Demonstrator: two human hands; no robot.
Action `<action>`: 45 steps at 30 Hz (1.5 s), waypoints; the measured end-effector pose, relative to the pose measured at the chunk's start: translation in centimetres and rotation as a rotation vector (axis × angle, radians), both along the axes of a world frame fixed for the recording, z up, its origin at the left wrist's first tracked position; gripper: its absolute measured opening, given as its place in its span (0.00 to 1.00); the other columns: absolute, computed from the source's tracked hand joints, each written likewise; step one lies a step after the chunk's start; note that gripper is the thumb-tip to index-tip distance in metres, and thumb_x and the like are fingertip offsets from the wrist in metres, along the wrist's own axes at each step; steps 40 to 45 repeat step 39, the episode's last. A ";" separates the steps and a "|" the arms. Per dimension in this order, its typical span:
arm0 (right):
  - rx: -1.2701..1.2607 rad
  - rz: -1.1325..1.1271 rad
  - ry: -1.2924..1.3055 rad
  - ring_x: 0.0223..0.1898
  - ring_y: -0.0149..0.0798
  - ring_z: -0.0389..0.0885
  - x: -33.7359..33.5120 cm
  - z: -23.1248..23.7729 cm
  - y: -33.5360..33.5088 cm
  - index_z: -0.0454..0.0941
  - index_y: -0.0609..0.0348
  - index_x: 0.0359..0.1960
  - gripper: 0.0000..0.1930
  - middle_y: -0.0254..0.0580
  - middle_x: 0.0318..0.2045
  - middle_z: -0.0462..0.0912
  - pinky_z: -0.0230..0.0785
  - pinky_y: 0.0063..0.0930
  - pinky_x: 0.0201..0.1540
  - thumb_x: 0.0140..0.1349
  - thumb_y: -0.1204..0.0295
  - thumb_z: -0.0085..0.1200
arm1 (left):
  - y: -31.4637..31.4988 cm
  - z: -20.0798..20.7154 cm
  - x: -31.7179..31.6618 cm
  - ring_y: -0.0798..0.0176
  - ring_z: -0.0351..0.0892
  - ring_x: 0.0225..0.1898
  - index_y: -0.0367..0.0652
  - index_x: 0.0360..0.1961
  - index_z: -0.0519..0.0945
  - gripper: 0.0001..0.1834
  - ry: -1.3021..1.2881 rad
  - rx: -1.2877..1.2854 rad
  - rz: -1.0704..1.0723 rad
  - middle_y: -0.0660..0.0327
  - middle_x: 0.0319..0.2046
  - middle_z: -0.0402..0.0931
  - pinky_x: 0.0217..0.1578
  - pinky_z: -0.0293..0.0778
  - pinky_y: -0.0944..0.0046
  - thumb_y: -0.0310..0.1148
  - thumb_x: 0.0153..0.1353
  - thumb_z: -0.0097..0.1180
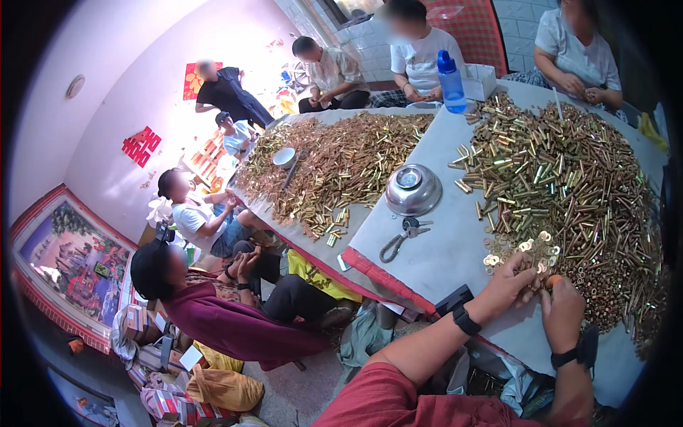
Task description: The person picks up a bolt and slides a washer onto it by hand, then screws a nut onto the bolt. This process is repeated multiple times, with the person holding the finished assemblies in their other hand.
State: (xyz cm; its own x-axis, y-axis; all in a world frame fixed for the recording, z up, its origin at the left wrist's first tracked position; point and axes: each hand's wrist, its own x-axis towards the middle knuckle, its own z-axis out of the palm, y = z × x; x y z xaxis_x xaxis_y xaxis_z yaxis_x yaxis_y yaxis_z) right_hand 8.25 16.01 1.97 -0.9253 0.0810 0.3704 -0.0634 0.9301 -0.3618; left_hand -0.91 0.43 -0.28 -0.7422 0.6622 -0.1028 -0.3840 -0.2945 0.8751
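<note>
At the near edge of the right-hand table, my left hand [511, 283] has its fingers bent together beside a scatter of flat washers [538, 255]. Close by on its right is my right hand [563, 310], its thumb and fingers drawn in. A small orange piece [553, 281] shows at its fingertips, perhaps a fingertip cover. Whatever either hand pinches is too small and covered to make out. Past them spreads a big heap of gold-coloured metal tubes [562, 171]. Small nuts or rings [605, 292] lie heaped just right of my hands.
An upturned steel bowl [414, 190] and keys on a strap [403, 238] lie left of the heap. A blue water bottle [451, 84] stands at the far edge. Another table carries more tubes [334, 164] and a white bowl [284, 157]. Several people sit around, one in purple [235, 313].
</note>
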 end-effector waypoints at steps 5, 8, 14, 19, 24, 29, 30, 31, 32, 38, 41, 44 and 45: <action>-0.045 -0.070 -0.001 0.34 0.55 0.79 0.7 -0.3 1.3 0.75 0.62 0.38 0.07 0.50 0.33 0.79 0.70 0.45 0.36 0.59 0.74 0.56 | 0.8 -0.5 0.9 0.76 0.71 0.22 0.42 0.43 0.71 0.08 0.066 0.014 -0.062 0.65 0.26 0.75 0.20 0.66 0.74 0.35 0.69 0.51; -0.137 -0.070 0.042 0.35 0.55 0.79 -0.1 -1.3 2.2 0.75 0.59 0.39 0.07 0.51 0.33 0.79 0.70 0.46 0.37 0.61 0.72 0.54 | 0.6 -1.0 0.4 0.72 0.78 0.30 0.38 0.42 0.79 0.11 0.180 -0.190 0.011 0.63 0.29 0.80 0.33 0.75 0.69 0.34 0.65 0.55; -0.389 -0.071 0.085 0.32 0.56 0.80 -2.1 -0.1 3.3 0.75 0.59 0.38 0.08 0.50 0.28 0.81 0.70 0.44 0.33 0.61 0.71 0.58 | -1.1 2.4 -0.2 0.68 0.78 0.37 0.42 0.43 0.78 0.06 0.252 -0.414 -0.016 0.61 0.34 0.78 0.40 0.73 0.69 0.26 0.65 0.55; -0.652 -0.178 -0.047 0.27 0.42 0.80 -1.7 0.6 4.7 0.75 0.63 0.35 0.07 0.45 0.26 0.81 0.71 0.34 0.31 0.60 0.73 0.59 | 0.3 2.5 0.2 0.75 0.73 0.32 0.38 0.40 0.77 0.05 0.204 -0.404 -0.014 0.68 0.28 0.77 0.37 0.71 0.72 0.27 0.65 0.57; -0.765 -0.138 -0.008 0.24 0.34 0.79 -1.4 -0.2 4.7 0.78 0.63 0.35 0.07 0.41 0.25 0.81 0.70 0.29 0.29 0.59 0.73 0.60 | 0.2 1.6 0.6 0.74 0.73 0.33 0.38 0.39 0.76 0.05 0.257 -0.377 -0.012 0.67 0.30 0.77 0.38 0.71 0.71 0.26 0.65 0.58; -0.868 -0.097 0.028 0.25 0.35 0.80 -1.3 -0.2 4.0 0.79 0.63 0.36 0.07 0.42 0.25 0.82 0.72 0.29 0.31 0.60 0.73 0.59 | 0.2 1.5 0.9 0.74 0.72 0.34 0.37 0.39 0.77 0.06 0.346 -0.428 0.000 0.66 0.31 0.77 0.39 0.71 0.71 0.26 0.64 0.59; -0.753 -0.081 0.064 0.25 0.35 0.80 -1.3 -0.1 3.9 0.79 0.62 0.36 0.06 0.42 0.26 0.83 0.72 0.29 0.32 0.60 0.73 0.59 | 0.2 1.5 0.9 0.74 0.72 0.34 0.37 0.39 0.77 0.06 0.347 -0.427 -0.003 0.66 0.31 0.77 0.39 0.71 0.71 0.26 0.64 0.59; -0.752 -0.084 0.064 0.25 0.35 0.80 -1.1 -0.1 3.7 0.79 0.62 0.36 0.06 0.42 0.26 0.83 0.72 0.29 0.32 0.60 0.73 0.59 | 0.3 1.4 0.9 0.74 0.72 0.34 0.37 0.39 0.77 0.06 0.375 -0.430 -0.001 0.66 0.31 0.77 0.38 0.71 0.71 0.26 0.63 0.59; -0.814 -0.059 0.008 0.27 0.29 0.79 -0.9 -0.1 3.3 0.79 0.62 0.39 0.06 0.37 0.27 0.82 0.72 0.24 0.32 0.62 0.74 0.58 | 0.4 1.4 0.8 0.74 0.72 0.34 0.37 0.39 0.77 0.06 0.404 -0.433 0.001 0.66 0.31 0.77 0.38 0.70 0.71 0.27 0.63 0.60; -0.622 0.079 0.068 0.30 0.30 0.81 -0.4 0.1 1.9 0.81 0.61 0.39 0.06 0.37 0.32 0.84 0.73 0.23 0.35 0.63 0.74 0.59 | 0.2 1.9 0.6 0.73 0.72 0.34 0.38 0.39 0.78 0.06 0.379 -0.460 -0.071 0.66 0.31 0.77 0.37 0.70 0.71 0.28 0.63 0.60; -0.547 0.108 0.085 0.30 0.33 0.81 -0.4 -0.1 2.3 0.81 0.61 0.40 0.06 0.37 0.34 0.85 0.74 0.23 0.35 0.63 0.73 0.58 | 0.2 2.2 0.7 0.73 0.73 0.34 0.41 0.40 0.79 0.05 0.274 -0.416 -0.082 0.67 0.30 0.77 0.37 0.71 0.70 0.29 0.65 0.59; -0.547 0.108 0.085 0.30 0.33 0.81 -0.4 -0.1 2.3 0.81 0.61 0.40 0.06 0.37 0.34 0.85 0.74 0.23 0.35 0.63 0.73 0.58 | 0.2 2.2 0.7 0.73 0.73 0.34 0.41 0.40 0.79 0.05 0.274 -0.416 -0.082 0.67 0.30 0.77 0.37 0.71 0.70 0.29 0.65 0.59; -0.547 0.108 0.085 0.30 0.33 0.81 -0.4 -0.1 2.3 0.81 0.61 0.40 0.06 0.37 0.34 0.85 0.74 0.23 0.35 0.63 0.73 0.58 | 0.2 2.2 0.7 0.73 0.73 0.34 0.41 0.40 0.79 0.05 0.274 -0.416 -0.082 0.67 0.30 0.77 0.37 0.71 0.70 0.29 0.65 0.59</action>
